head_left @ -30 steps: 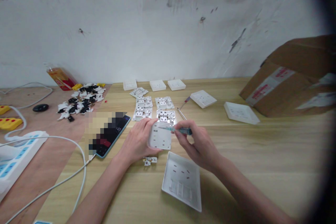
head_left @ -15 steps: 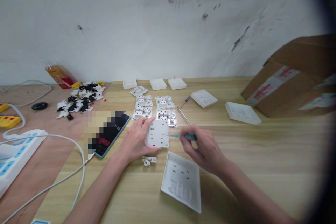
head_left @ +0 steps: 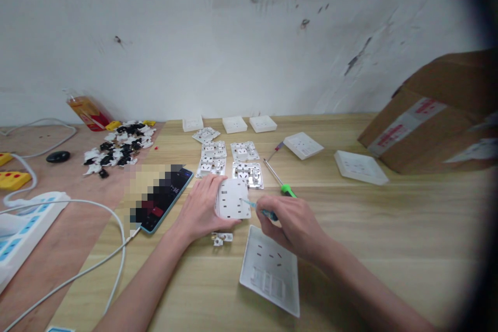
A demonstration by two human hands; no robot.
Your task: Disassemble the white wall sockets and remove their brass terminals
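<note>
l hand (head_left: 200,208) is clenched round a white socket faceplate (head_left: 232,199), fingers wrapped over its left edge, plate held just off the table (head_left: 334,228) and tilted up toward the camera. r hand (head_left: 291,227) grips a slim teal-handled screwdriver (head_left: 264,212) like a pen, its thin shaft reaching to the plate's face, tip at or right by a slot on the right side; exact contact hard to tell.

just below the l hand, a small white socket module (head_left: 221,238) lies on the wood. near right of it, under the r hand, a white back cover (head_left: 270,270) lies flat, w/ slots + a moulded panel showing. far side of the hands: rows of open socket modules (head_left: 212,158) + a metal-framed one (head_left: 248,175), then white faceplates (head_left: 234,124) along the wall (head_left: 233,46). a green-handled screwdriver (head_left: 280,181) lies just past the r hand, a red-handled one (head_left: 277,148) further on. 2 more faceplates (head_left: 360,167) sit right, by a cardboard box (head_left: 428,124).

left of l hand: smartphone (head_left: 175,192), partly pixelated, lit. further left on a plywood sheet (head_left: 50,275): pile of black + white plastic parts (head_left: 119,150), white power strip (head_left: 23,233), yellow power strip (head_left: 13,180), orange bottle (head_left: 87,113).
</note>
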